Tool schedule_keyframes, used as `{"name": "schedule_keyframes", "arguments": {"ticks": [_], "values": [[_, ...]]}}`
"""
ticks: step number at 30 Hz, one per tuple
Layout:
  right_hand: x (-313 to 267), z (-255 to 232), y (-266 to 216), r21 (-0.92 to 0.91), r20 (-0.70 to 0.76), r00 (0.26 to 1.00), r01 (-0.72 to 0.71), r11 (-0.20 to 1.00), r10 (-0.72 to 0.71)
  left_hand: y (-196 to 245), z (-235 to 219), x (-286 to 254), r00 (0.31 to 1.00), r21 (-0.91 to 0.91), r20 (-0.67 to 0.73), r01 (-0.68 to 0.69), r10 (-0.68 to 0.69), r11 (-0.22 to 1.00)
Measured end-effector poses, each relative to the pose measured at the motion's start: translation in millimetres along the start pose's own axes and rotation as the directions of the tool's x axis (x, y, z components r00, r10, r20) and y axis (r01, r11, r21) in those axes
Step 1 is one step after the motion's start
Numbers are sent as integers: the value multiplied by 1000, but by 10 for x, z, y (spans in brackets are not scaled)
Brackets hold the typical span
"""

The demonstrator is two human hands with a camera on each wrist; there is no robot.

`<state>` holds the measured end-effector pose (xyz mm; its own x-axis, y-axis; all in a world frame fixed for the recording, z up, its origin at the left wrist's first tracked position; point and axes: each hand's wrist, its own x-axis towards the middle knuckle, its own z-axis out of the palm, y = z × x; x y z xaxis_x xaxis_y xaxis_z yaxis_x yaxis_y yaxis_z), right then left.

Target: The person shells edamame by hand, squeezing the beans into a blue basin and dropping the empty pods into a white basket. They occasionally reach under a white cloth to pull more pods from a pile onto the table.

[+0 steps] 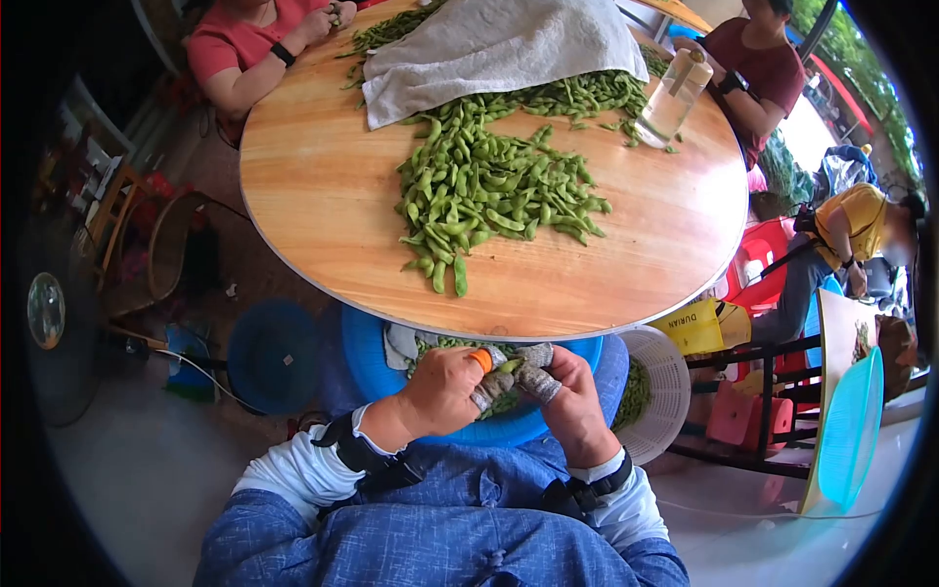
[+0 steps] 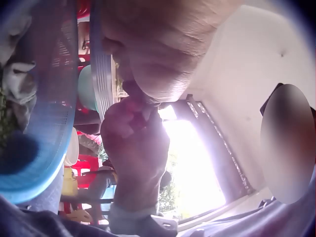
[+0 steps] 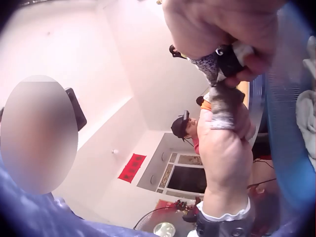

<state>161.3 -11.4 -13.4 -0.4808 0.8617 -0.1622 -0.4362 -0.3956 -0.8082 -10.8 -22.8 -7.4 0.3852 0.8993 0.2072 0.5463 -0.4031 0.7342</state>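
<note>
My left hand (image 1: pixel 442 389) and right hand (image 1: pixel 577 403) meet over a blue basin (image 1: pixel 362 360) in front of the table. Between their fingertips they pinch a green soybean pod (image 1: pixel 509 366). Grey wrappings cover several fingertips on both hands, and an orange band (image 1: pixel 481 359) circles a left finger. In the basin lie shelled green beans or pods and a pale cloth (image 1: pixel 399 342). From the right wrist, the left hand (image 3: pixel 227 143) appears below the right hand (image 3: pixel 222 24); the pod is hidden there by the fingers.
A large pile of soybean pods (image 1: pixel 489 186) lies on the round wooden table (image 1: pixel 323 205), partly under a grey cloth (image 1: pixel 509 54). A clear bottle (image 1: pixel 673 98) stands at right. A white basket (image 1: pixel 665 391) with green contents sits beside the basin. Other people sit around the table.
</note>
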Motion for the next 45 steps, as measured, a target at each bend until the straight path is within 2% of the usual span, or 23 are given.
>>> {"name": "schedule_keyframes", "arguments": {"ticks": [1, 2, 4, 5, 6, 8, 9, 10, 11, 12, 13, 16, 19, 22, 25, 26, 28, 29, 32, 36, 39, 45], "values": [[5, -6, 20, -13, 9, 1000, 8, 1000, -8, -44, 26, -9, 1000, -93, 8, 16, -15, 996], [13, -11, 38, -26, 19, 1000, 16, 1000, -16, -82, 75, -18, 999, -264, -22, 34, -41, 964], [39, -35, 92, -54, 65, 995, 75, 996, -72, -142, 172, -27, 992, -575, -69, 47, -106, 817], [59, -58, 140, -68, 99, 988, 126, 990, -119, -205, 132, -66, 971, -686, 110, 228, -211, 691], [67, -69, 166, -80, 135, 977, 176, 981, -164, -277, 116, -96, 952, -776, 213, 302, -221, 553], [67, -72, 137, -89, 153, 979, 150, 985, -135, -386, 94, -115, 895, -866, 405, 442, -188, 236], [66, -74, 121, -94, 162, 979, 136, 986, -120, -311, 58, -62, 867, -772, 407, 495, -288, 397], [64, -67, 92, -141, 126, 988, 111, 984, -93, -258, 17, -27, 938, -608, 222, 346, -266, 714], [53, -47, 55, -185, 87, 994, 77, 980, -62, -207, -20, -11, 983, -335, 56, 184, -175, 924], [42, -23, 24, -228, 47, 998, 43, 973, -33, -128, -73, 9, 997, 6, -67, 28, -27, 1000], [43, 5, -2, -265, 32, 999, 38, 963, -30, 49, -195, 49, 994, 102, -88, 72, -63, 992], [48, 128, -41, -424, 5, 994, 101, 900, -109, 82, -226, 88, 986, -4, -6, 168, -168, 986], [51, 124, 20, -558, 46, 985, 163, 814, -166, -63, -140, 67, 994, -144, -58, 87, -97, 986], [27, 146, 29, -755, 94, 973, 208, 622, -212, -125, -39, 13, 991, -115, -100, 80, -91, 990], [12, 128, 24, -408, -49, 991, 95, 908, -126, -136, -68, -6, 975, -299, -82, 173, -206, 938], [18, 127, -9, -253, -85, 993, 54, 966, -78, -127, -92, -5, 973, -325, -22, 209, -228, 923], [-1, 35, -61, -146, -53, 999, 5, 989, -13, -21, -190, 6, 958, -367, 100, 286, -268, 885], [-8, -25, -53, -110, -39, 999, -10, 994, 5, 92, -308, 39, 913, -188, 284, 353, -294, 916], [-4, -41, -34, -43, -37, 999, -33, 999, 32, -130, -110, -56, 961, -202, 250, 169, -116, 965], [-26, -51, -50, -28, -58, 993, -108, 994, 107, -111, -106, -42, 971, -207, 212, 152, -107, 967], [-29, -22, -77, 2, 3, 991, -137, 991, 137, -121, -8, -50, 997, 17, 69, -39, 38, 999], [-35, 18, -91, -62, 61, 987, -147, 987, 151, -53, -33, -60, 992, 166, 85, -101, 87, 981]]}}
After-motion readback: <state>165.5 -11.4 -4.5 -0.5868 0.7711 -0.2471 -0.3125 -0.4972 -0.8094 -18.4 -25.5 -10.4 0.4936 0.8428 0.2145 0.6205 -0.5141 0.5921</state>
